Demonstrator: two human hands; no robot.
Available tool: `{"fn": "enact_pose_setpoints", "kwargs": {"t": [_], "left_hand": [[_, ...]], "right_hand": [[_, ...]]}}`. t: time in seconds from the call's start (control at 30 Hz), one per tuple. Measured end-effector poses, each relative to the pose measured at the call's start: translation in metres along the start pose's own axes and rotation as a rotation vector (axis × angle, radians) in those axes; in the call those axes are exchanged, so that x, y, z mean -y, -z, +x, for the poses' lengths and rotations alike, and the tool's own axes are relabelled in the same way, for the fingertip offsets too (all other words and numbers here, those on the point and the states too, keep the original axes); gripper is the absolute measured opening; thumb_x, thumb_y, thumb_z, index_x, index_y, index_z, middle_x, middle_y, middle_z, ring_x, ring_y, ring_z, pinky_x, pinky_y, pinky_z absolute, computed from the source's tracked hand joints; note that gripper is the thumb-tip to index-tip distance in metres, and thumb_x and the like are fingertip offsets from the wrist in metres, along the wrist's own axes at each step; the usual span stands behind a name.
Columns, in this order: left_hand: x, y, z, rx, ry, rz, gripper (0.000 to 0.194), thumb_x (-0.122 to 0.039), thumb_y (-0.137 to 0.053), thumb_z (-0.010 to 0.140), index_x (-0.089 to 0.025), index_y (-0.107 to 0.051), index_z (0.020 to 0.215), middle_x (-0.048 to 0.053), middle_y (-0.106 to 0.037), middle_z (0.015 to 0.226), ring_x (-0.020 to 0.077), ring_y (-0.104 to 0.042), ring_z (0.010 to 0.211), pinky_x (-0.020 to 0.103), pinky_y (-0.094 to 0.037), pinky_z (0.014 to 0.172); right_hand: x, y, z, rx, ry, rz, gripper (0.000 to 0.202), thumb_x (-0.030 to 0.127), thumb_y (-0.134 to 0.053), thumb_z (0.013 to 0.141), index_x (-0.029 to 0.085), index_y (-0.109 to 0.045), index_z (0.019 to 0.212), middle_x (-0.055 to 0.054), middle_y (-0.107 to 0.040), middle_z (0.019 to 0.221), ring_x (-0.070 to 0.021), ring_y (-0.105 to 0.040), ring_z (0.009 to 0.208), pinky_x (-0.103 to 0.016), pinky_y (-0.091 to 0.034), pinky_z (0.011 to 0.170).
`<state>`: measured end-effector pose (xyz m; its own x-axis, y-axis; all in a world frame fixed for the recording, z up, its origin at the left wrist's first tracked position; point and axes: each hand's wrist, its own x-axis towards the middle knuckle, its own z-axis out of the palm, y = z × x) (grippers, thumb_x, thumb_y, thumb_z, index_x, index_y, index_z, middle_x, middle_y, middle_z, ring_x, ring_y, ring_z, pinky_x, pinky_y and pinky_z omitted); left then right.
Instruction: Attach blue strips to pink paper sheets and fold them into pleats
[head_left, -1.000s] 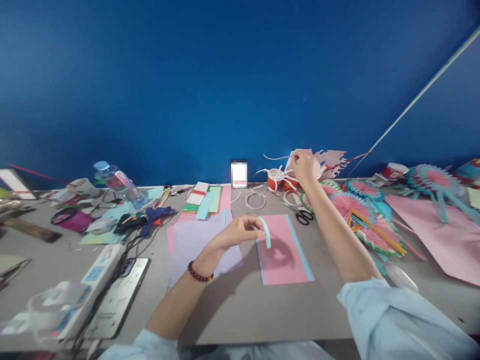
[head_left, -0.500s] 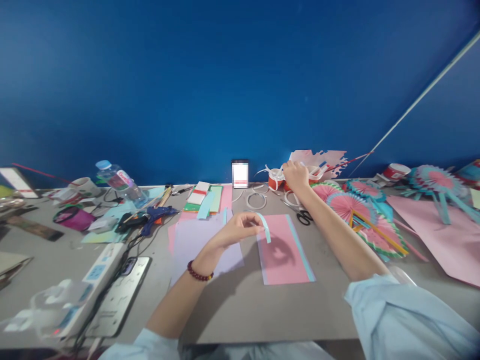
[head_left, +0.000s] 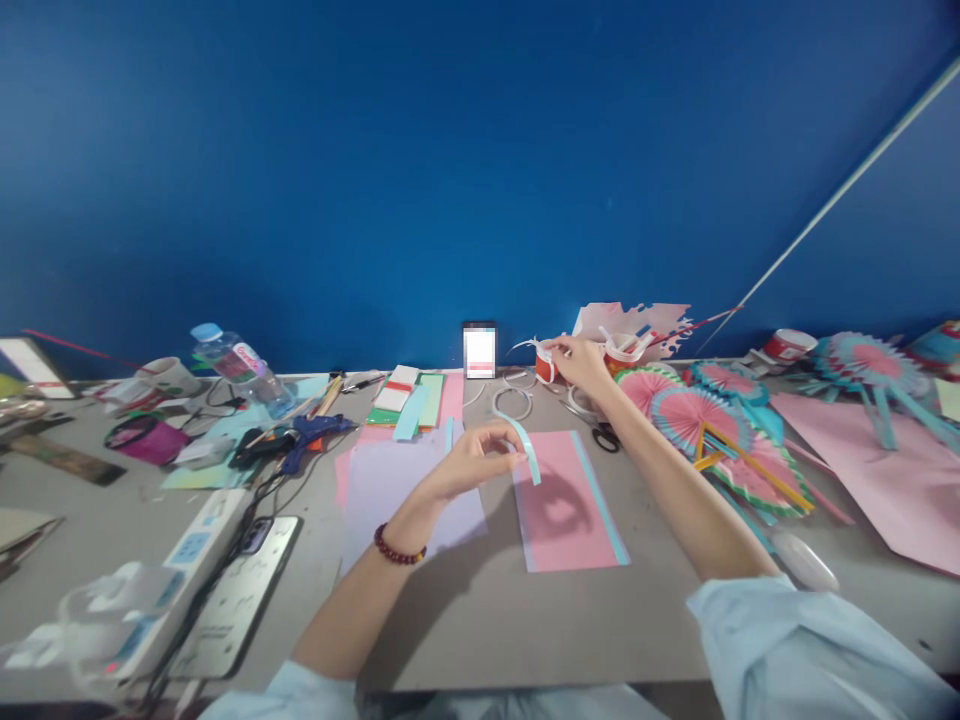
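My left hand [head_left: 480,460] pinches a curled light blue paper strip [head_left: 533,462], whose free end hangs down over a pink sheet [head_left: 570,515]. That sheet lies flat, with a light blue band along its right edge and a pale lilac one along its left. A lilac sheet [head_left: 405,495] rests beneath and beside my left wrist. At the back, my right hand [head_left: 581,362] reaches to the rim of a red cup [head_left: 545,370] with white strips sticking out. Its fingertips are pressed together there; what they hold, if anything, is too small to make out.
Scissors [head_left: 606,438] and a white coiled ring [head_left: 512,403] lie near my right forearm. Pleated paper fans [head_left: 697,420] stand to the right, beside a white mouse [head_left: 805,561]. Leftward are a glue gun [head_left: 307,435], a bottle [head_left: 244,362], a phone [head_left: 244,600] and a power strip [head_left: 184,565].
My right hand has moved left and slightly down, from between the cups to the left red cup. My left hand and its paper strip have stayed almost still.
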<state>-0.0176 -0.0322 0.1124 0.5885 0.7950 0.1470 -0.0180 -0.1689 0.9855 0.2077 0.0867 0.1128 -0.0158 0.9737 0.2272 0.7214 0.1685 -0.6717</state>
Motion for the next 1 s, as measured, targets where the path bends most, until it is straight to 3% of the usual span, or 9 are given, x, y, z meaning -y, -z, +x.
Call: {"fn": "enact_pose_setpoints", "kwargs": {"t": [0.1, 0.17, 0.23, 0.4, 0.6, 0.77, 1.0], "left_hand": [[-0.002, -0.001, -0.001, 0.012, -0.052, 0.106, 0.010, -0.024, -0.061, 0.076, -0.015, -0.060, 0.072, 0.003, -0.058, 0.082, 0.0122, -0.054, 0.076, 0.024, -0.043, 0.073], [-0.003, -0.002, -0.003, 0.026, -0.049, 0.170, 0.009, -0.024, -0.060, 0.076, -0.015, -0.061, 0.074, 0.004, -0.059, 0.085, 0.0126, -0.055, 0.077, 0.025, -0.044, 0.073], [-0.004, -0.003, -0.003, 0.051, -0.046, 0.206, 0.008, -0.023, -0.059, 0.076, -0.016, -0.062, 0.075, 0.005, -0.060, 0.088, 0.0131, -0.056, 0.077, 0.025, -0.045, 0.072], [-0.003, -0.005, -0.003, 0.144, -0.042, 0.199, 0.006, -0.019, -0.057, 0.078, -0.015, -0.060, 0.075, 0.004, -0.064, 0.078, 0.0132, -0.057, 0.075, 0.025, -0.045, 0.072], [0.001, -0.004, -0.002, 0.215, 0.015, 0.184, 0.011, -0.022, -0.057, 0.080, -0.014, -0.062, 0.074, 0.004, -0.067, 0.077, 0.0129, -0.059, 0.072, 0.024, -0.045, 0.071], [0.004, -0.002, -0.001, 0.232, 0.009, 0.041, 0.015, -0.028, -0.061, 0.079, -0.014, -0.062, 0.074, 0.004, -0.065, 0.074, 0.0122, -0.056, 0.070, 0.024, -0.044, 0.070], [0.008, -0.003, -0.002, 0.302, 0.018, -0.222, 0.023, -0.035, -0.069, 0.074, -0.013, -0.063, 0.076, 0.003, -0.061, 0.072, 0.0115, -0.055, 0.068, 0.026, -0.045, 0.070]], "right_hand": [[0.012, -0.011, -0.032, 0.202, -0.025, 0.177, 0.047, 0.048, -0.040, 0.086, 0.013, -0.071, 0.083, -0.008, -0.069, 0.074, -0.0118, -0.053, 0.052, -0.023, -0.039, 0.048], [0.018, -0.018, -0.057, 0.501, -0.146, 0.528, 0.055, 0.057, -0.041, 0.084, 0.011, -0.070, 0.078, -0.009, -0.067, 0.070, -0.0091, -0.047, 0.046, -0.022, -0.032, 0.041], [0.023, -0.024, -0.079, 0.620, -0.197, 0.768, 0.052, 0.059, -0.051, 0.079, 0.012, -0.070, 0.081, -0.006, -0.064, 0.064, -0.0085, -0.046, 0.047, -0.021, -0.031, 0.042], [0.031, -0.028, -0.110, 0.566, -0.221, 1.034, 0.039, 0.050, -0.064, 0.074, 0.014, -0.072, 0.090, -0.005, -0.067, 0.075, -0.0124, -0.057, 0.066, -0.024, -0.042, 0.060], [0.041, -0.022, -0.109, 0.497, -0.298, 1.265, 0.025, 0.038, -0.066, 0.073, 0.016, -0.072, 0.085, -0.005, -0.070, 0.091, -0.0156, -0.061, 0.081, -0.029, -0.046, 0.079], [0.043, -0.021, -0.109, 0.518, -0.311, 1.429, 0.022, 0.032, -0.062, 0.076, 0.017, -0.069, 0.090, -0.004, -0.070, 0.084, -0.0145, -0.062, 0.079, -0.028, -0.048, 0.080], [0.042, -0.017, -0.115, 0.549, -0.231, 1.515, 0.030, 0.032, -0.073, 0.070, 0.023, -0.064, 0.098, 0.003, -0.066, 0.081, -0.0107, -0.062, 0.077, -0.023, -0.048, 0.074]]}}
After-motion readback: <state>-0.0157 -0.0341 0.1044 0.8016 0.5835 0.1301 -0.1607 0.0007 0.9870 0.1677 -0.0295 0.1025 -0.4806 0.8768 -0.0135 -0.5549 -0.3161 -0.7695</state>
